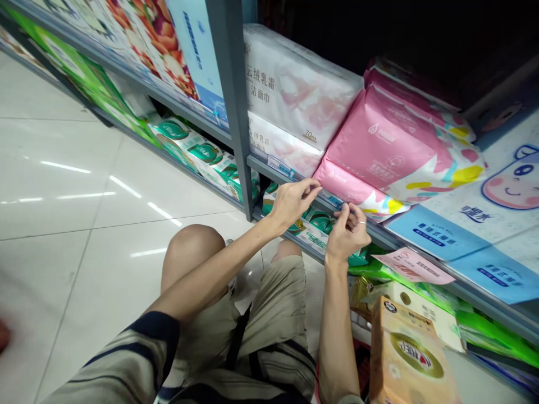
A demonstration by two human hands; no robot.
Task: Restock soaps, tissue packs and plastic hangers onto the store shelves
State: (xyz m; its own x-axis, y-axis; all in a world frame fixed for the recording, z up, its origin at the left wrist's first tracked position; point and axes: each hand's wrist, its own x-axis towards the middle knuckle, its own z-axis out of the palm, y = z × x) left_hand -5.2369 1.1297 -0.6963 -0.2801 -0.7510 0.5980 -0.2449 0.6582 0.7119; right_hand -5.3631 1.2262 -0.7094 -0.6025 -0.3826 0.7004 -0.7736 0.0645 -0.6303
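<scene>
My left hand [293,203] is closed in a pinch at the shelf's front edge, with its fingertips at the left end of a blue-and-white price label [332,198]. At the label's other end, my right hand [347,233] pinches with thumb and curled fingers; a ring is on one finger. The label lies along the shelf edge [381,231], and its ends are partly covered by my fingers. Just above it are pink packs of cotton tissues [389,140], stacked. White packs of face tissues [301,92] stand to their left.
A grey shelf post [233,84] rises left of my hands. Blue-and-white tissue packs [501,224] are on the right, beside a pink paper sign [415,265] jutting from the shelf edge. Green-and-white packs [202,151] fill the lower shelf. An orange tissue pack [408,353] is near my right forearm.
</scene>
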